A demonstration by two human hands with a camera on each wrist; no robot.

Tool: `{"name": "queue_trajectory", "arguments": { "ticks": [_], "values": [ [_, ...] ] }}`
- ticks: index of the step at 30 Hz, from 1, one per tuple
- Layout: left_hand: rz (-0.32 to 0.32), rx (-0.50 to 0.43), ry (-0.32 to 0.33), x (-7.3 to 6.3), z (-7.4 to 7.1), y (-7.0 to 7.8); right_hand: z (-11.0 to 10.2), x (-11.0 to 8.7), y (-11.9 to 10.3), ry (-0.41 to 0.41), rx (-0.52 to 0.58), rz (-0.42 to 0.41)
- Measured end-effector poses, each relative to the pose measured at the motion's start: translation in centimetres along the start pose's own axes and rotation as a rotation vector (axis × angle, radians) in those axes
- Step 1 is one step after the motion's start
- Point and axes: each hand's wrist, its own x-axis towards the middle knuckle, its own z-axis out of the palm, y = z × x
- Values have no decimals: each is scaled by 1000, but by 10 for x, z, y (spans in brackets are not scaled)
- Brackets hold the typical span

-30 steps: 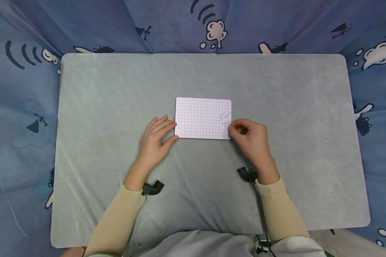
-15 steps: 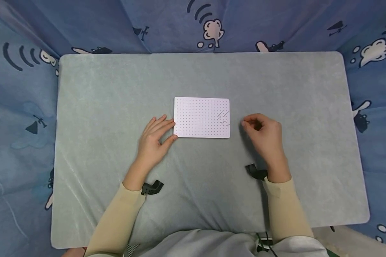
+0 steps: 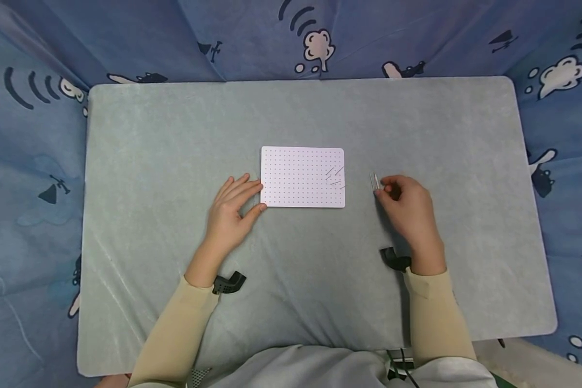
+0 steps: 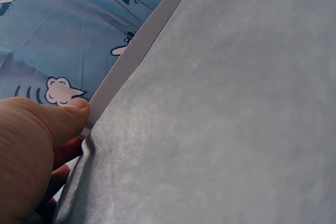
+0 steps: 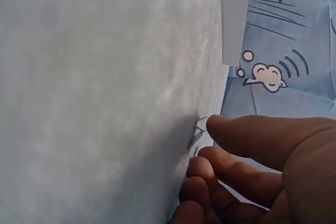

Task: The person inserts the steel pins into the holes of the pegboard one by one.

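Note:
A white pegboard (image 3: 291, 178) with rows of small holes lies on the table. Several thin metal pins (image 3: 335, 175) stand in its right part. My left hand (image 3: 231, 218) rests at the board's left edge, fingers extended and thumb at the near corner; in the left wrist view the thumb touches the board's side (image 4: 134, 56). To the right of the board, my right hand (image 3: 407, 210) is low over the table, beside a few loose metal pins (image 3: 374, 181). In the right wrist view, a gap shows between thumb and forefinger, with the loose pins (image 5: 198, 129) just beyond the thumb tip.
A grey cloth covers the table (image 3: 174, 134). Blue patterned curtains (image 3: 252, 37) hang along its far side and both ends. Dark camera mounts (image 3: 230, 282) sit at both wrists.
My right hand has moved from the board's right edge to the loose pins on the right. The left hand stays at the board's left edge.

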Motion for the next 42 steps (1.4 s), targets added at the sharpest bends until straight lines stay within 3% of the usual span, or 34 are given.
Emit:
{"name": "queue_trajectory", "arguments": {
  "ticks": [12,42],
  "values": [
    [-7,5,-17,-2,1,-2,7,-1,-3,45,-76,-6],
    [2,-7,-2,-2,1,-2,11,7,-7,73,-72,-10]
  ]
}}
